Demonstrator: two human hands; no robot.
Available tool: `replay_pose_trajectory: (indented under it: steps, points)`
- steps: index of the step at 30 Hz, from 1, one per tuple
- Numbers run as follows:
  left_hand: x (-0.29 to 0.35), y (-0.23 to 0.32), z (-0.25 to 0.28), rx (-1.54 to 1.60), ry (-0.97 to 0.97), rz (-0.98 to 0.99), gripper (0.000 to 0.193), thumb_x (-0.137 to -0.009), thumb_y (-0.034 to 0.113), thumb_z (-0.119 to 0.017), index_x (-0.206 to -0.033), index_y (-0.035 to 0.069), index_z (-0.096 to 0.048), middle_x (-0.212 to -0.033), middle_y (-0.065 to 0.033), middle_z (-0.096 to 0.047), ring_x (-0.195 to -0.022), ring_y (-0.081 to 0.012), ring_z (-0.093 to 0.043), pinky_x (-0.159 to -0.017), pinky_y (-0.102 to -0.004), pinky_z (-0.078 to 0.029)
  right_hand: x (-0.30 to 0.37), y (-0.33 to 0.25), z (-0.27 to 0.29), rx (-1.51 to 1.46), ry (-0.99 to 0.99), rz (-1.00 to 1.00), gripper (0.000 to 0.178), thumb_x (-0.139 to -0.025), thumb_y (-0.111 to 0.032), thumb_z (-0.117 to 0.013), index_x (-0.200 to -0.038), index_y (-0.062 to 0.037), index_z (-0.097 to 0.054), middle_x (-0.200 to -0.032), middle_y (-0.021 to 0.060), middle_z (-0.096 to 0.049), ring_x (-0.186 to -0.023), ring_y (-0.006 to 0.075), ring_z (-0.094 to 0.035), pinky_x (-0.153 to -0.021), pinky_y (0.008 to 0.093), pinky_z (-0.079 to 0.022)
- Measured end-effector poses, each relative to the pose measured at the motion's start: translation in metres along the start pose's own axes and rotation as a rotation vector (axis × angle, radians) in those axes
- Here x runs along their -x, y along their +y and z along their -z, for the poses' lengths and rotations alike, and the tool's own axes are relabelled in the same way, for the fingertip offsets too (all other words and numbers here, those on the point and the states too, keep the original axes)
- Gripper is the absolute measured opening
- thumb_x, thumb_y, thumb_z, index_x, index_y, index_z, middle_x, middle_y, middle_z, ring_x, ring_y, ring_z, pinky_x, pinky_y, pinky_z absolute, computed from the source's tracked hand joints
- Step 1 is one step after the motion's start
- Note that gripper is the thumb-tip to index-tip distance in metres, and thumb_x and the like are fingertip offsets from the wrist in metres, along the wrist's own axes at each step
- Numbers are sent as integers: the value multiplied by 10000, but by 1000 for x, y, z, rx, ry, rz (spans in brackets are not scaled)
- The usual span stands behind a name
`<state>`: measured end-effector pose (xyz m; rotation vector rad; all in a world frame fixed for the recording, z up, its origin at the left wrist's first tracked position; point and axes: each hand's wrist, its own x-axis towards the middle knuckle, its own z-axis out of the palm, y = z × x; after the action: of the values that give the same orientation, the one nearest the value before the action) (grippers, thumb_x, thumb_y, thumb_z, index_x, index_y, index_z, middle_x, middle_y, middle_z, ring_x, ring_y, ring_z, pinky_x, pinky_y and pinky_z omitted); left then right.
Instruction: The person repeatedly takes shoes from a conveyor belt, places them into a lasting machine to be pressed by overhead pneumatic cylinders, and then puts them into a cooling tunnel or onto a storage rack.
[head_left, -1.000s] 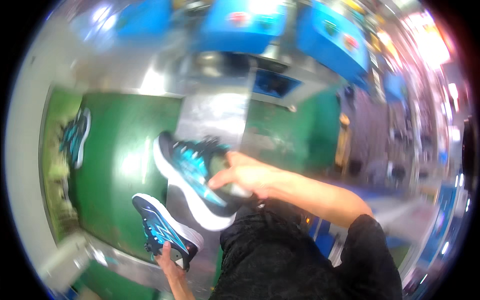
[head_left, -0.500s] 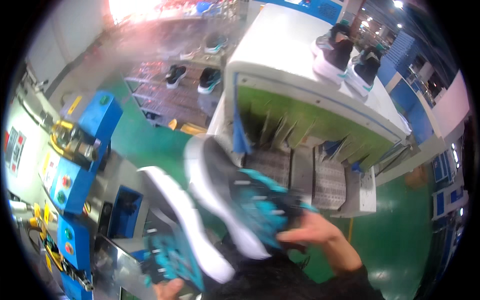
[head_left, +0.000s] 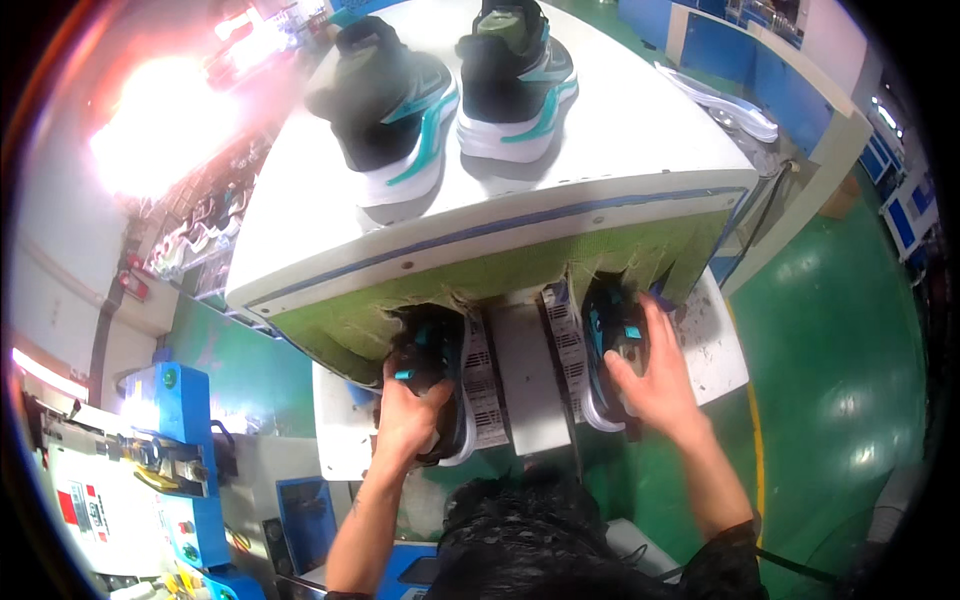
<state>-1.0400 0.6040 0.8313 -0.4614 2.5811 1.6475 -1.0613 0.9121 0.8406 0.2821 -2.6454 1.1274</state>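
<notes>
1. The left hand (head_left: 408,415) is seen closed over the heel of a black sneaker with teal accents (head_left: 432,372), which lies on the left roller track (head_left: 487,385) at the mouth of a machine.
2. The right hand (head_left: 655,385) is laid with spread fingers on a second black and teal sneaker (head_left: 607,350), pressing on its heel and side; this shoe lies on the right roller track (head_left: 562,335).
3. Both sneakers are pointed toe-first into the opening, which is hung with green strip curtains (head_left: 520,270); the toes are hidden under the strips.
4. A plain grey plate (head_left: 528,375) is seen between the two tracks, keeping the shoes apart.
5. The machine is topped by a white desk (head_left: 620,140), on which two more sneakers are stood upright, side by side.
6. Of these, the left sneaker on top (head_left: 390,105) and the right sneaker on top (head_left: 518,70) are dark with white soles and teal stripes.
7. A pale insole-shaped piece (head_left: 725,100) is seen lying near the far right edge of the desk.
8. A blue machine (head_left: 180,450) is placed at the lower left, and a green floor (head_left: 840,330) is seen to the right.
</notes>
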Motion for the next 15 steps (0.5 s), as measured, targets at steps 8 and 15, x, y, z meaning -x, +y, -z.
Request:
replay_pose_trajectory:
  steps: [8, 15]
  points:
    - [64, -12, -35, 389, 278, -191, 486, -879, -40, -563, -1337, -14, -402, -1309, -168, -493, -1217, -207, -485, -1038, -331, -381, -97, 50, 55, -21, -508, -31, 268, -859, -129, -627, -1102, -22, -662, -823, 151, -683, -697, 215, -604, -652, 314, -479]
    - [194, -117, 25, 647, 512, 115, 208, -903, -22, -555, -1109, -48, -551, -1110, -129, -628, -1061, -182, -599, -955, -303, -463, -89, -23, -3, 169, -349, 169, 334, -877, -122, -570, -1192, -20, -617, -1080, 202, -661, -1038, 254, -619, -939, 351, -447]
